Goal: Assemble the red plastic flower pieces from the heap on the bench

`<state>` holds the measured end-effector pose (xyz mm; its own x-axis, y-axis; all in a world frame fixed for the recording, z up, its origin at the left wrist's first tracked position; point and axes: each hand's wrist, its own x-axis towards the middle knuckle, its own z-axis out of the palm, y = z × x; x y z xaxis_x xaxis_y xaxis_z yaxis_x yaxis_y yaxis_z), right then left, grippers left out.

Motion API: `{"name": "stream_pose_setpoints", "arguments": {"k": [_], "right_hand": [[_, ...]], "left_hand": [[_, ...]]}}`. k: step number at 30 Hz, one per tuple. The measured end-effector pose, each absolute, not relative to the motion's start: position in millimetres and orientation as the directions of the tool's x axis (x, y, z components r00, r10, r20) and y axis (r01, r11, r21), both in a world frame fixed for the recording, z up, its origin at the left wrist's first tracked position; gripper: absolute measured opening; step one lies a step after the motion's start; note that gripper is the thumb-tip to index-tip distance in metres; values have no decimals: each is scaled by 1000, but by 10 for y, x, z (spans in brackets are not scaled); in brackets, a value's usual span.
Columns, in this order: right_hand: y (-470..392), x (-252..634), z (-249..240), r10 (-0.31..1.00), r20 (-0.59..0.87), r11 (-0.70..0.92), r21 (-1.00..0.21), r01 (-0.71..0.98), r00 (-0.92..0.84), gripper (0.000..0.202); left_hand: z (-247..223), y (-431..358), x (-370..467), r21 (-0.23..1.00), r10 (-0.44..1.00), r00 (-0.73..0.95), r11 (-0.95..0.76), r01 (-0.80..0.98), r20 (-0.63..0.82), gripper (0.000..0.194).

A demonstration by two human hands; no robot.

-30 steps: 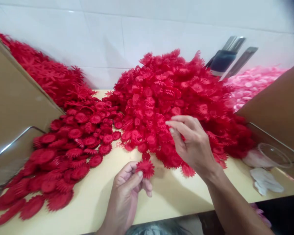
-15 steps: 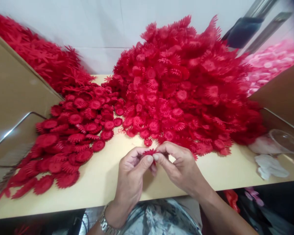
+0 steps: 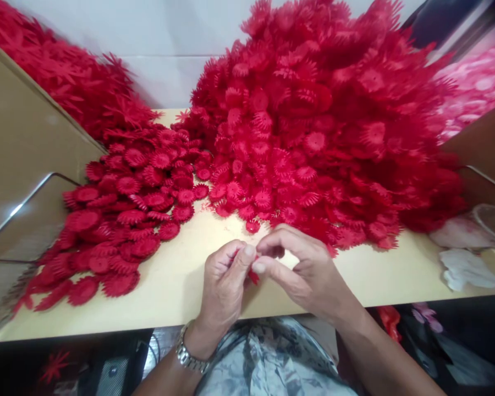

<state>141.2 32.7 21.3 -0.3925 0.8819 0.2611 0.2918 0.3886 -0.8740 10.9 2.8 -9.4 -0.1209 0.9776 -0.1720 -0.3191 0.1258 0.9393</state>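
Observation:
A small red fringed flower piece (image 3: 253,276) is held up over the table's front part, mostly hidden by fingers. My left hand (image 3: 225,283) pinches it between thumb and fingers; a metal watch circles that wrist. From the other side, my right hand (image 3: 307,269) has its thumb and curled forefinger at the same piece. Just beyond my fingertips, a single red flower piece (image 3: 253,226) lies at the foot of a large heap of red fringed flower pieces (image 3: 305,143). Round, layered red flower pieces (image 3: 124,217) are piled to the left.
Cardboard walls flank the pale table (image 3: 173,291), the left one (image 3: 33,126) with a metal wire. Long-petalled red pieces (image 3: 66,82) fill the back left. Pink pieces (image 3: 474,91) sit behind the right wall. A clear plastic cup (image 3: 493,223) and crumpled white tissue (image 3: 468,269) lie right.
The flower piece, earlier upright with its fringe showing above my thumbs, is now turned down and mostly covered. My right forefinger has lifted and curled. The camera view has tilted down slightly.

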Motion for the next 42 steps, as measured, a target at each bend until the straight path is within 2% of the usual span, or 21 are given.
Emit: {"name": "stream_pose_setpoints", "arguments": {"k": [3, 8, 10, 13, 15, 19, 22, 27, 31, 35, 39, 42], "right_hand": [[351, 1391, 214, 852, 196, 350, -903, 249, -485, 7], [322, 1359, 132, 875, 306, 448, -804, 390, -375, 12], [334, 1381, 94, 888, 340, 447, -793, 414, -309, 13], [400, 1477, 63, 933, 350, 353, -856, 376, -80, 10], [441, 1540, 67, 946, 324, 306, -893, 329, 0, 8], [426, 1523, 100, 975, 145, 172, -973, 154, -171, 13], [368, 1426, 94, 960, 20, 19, -1000, -4, -280, 17], [335, 1340, 49, 921, -42, -117, -978, -173, -386, 18], [328, 1358, 30, 908, -77, -153, -976, -155, -411, 23], [281, 1368, 19, 927, -74, -146, -974, -174, -368, 23], [232, 1361, -6, 934, -73, -147, -970, -191, -348, 15], [218, 1375, -46, 951, -76, -121, -984, -135, -298, 18]], "left_hand": [[-106, 3, 93, 921, 978, -86, 149, -359, -192, 37], [-154, -52, 29, 902, 981, 23, 187, -390, -194, 22], [-168, -70, 3, 911, 982, -7, 174, -375, -190, 18], [-154, -87, -27, 900, 972, -65, 183, -395, -227, 18], [-122, -84, -38, 876, 965, -58, 205, -437, -255, 16], [-52, -33, -33, 813, 965, 10, 227, -536, -263, 6], [-27, 13, -22, 787, 956, 14, 249, -565, -292, 8], [-13, 45, -10, 734, 951, 105, 292, -613, -290, 17], [-5, 51, 30, 770, 932, 52, 328, -547, -359, 6], [2, 51, 75, 824, 924, -84, 287, -488, -372, 13], [-1, 31, 92, 833, 933, -30, 306, -461, -359, 14], [-9, 18, 81, 828, 932, 15, 330, -453, -363, 14]]}}
